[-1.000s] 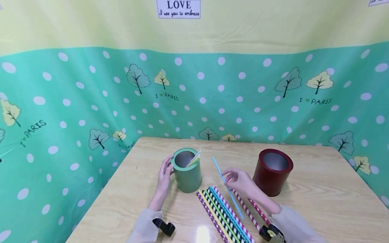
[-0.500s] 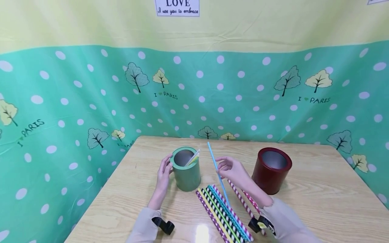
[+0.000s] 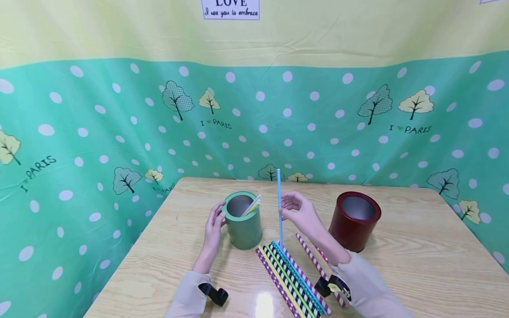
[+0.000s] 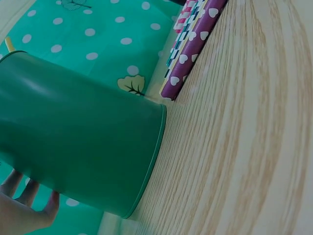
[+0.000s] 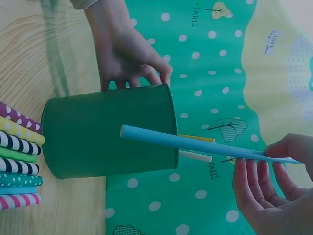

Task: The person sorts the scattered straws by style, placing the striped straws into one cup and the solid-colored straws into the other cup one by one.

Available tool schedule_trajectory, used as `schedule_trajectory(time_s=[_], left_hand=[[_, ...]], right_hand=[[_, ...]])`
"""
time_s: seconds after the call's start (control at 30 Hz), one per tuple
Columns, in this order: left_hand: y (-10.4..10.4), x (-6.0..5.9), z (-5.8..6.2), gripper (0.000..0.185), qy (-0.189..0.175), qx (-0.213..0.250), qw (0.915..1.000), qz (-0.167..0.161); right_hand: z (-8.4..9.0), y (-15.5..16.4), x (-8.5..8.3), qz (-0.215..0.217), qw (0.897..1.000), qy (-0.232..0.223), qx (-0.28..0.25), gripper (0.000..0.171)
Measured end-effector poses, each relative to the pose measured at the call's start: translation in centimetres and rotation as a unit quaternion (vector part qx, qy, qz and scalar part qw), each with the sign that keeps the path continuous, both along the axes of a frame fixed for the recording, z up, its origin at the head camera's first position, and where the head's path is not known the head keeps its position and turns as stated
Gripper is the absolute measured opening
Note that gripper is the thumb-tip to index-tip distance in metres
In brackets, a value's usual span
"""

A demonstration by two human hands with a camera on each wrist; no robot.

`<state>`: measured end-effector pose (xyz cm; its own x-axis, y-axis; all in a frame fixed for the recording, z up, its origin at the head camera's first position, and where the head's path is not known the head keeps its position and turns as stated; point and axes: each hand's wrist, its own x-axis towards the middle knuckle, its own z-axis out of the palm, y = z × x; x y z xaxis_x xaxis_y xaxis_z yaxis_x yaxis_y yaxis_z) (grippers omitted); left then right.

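At the bottom centre of the head view, a row of patterned straws [image 3: 292, 282] lies side by side on the wooden table [image 3: 417, 265], running diagonally toward the lower right; a pink-striped one lies a little apart on their right. The person's sleeves enter from the bottom edge on either side of this row.

Just above the row, in the middle of the frame, the right hand [image 3: 300, 213] pinches a light blue straw [image 3: 279, 207] between thumb and fingertips. The straw stands nearly upright, its lower end just over the far end of the row and its upper end reaching up against the backdrop. In the right wrist view the same blue straw [image 5: 195, 144] crosses in front of the green cup [image 5: 110, 131], held at its right end by the fingers [image 5: 254, 186].

Left of centre stands the green cup [image 3: 243, 219], upright, with a white and a yellow straw leaning out of its rim. The left hand [image 3: 214, 227] rests against the cup's left side, fingers curved round its wall.

To the right of the right hand stands a dark red cup [image 3: 355, 221], upright, well apart from the green one.

Behind the table hangs a green polka-dot backdrop [image 3: 119, 132] with trees, and above it a yellow band.
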<state>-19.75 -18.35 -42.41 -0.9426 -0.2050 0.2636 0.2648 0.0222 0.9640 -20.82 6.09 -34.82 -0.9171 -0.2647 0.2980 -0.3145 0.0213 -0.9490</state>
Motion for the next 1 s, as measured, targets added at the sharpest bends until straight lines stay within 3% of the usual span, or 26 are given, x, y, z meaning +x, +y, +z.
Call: schedule_trajectory(time_s=[0.23, 0.47, 0.67, 0.83, 1.0], left_hand=[[-0.7, -0.9, -1.4, 0.037, 0.001, 0.016, 0.9999, -0.005], [-0.4, -0.7, -1.0, 0.037, 0.001, 0.011, 0.9999, -0.002], [-0.7, -1.1, -1.9, 0.038, 0.007, 0.005, 1.0, -0.002], [-0.6, -0.9, -1.6, 0.036, 0.0, 0.004, 1.0, 0.002], [-0.1, -0.2, -0.4, 0.036, 0.001, -0.001, 1.0, 0.004]], right_hand=[[1.1, -0.5, -0.1, -0.017, 0.999, -0.046, -0.017, 0.026], [1.8, -0.9, 0.1, -0.021, 0.998, -0.036, -0.051, 0.024], [2.3, -1.2, 0.2, -0.024, 0.996, -0.022, -0.079, 0.02], [2.7, -1.5, 0.4, -0.025, 0.994, -0.004, -0.108, 0.017], [2.9, -2.0, 0.4, -0.031, 0.991, 0.015, -0.129, 0.018]])
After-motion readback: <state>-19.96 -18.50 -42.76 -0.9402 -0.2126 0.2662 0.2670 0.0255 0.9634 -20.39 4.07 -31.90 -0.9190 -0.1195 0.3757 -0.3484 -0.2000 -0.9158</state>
